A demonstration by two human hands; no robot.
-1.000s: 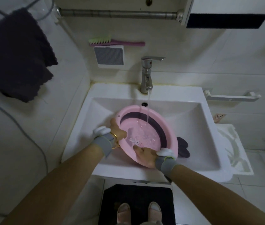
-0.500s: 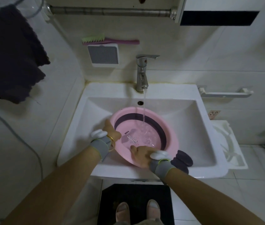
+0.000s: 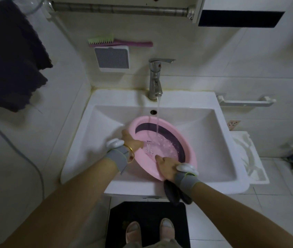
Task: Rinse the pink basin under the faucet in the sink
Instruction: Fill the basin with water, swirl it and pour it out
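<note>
The pink basin sits tilted in the sink, below the faucet, and water falls into it. The left hand grips the basin's left rim. The right hand clasps its near rim, thumb inside, just beside a dark cloth.

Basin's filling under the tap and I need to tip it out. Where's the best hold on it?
Grip the pink basin by its rim on opposite sides, coming from the near edge, as the left hand and right hand do now. The wide rim gives purchase, and the basin already tilts toward the faucet.
</note>
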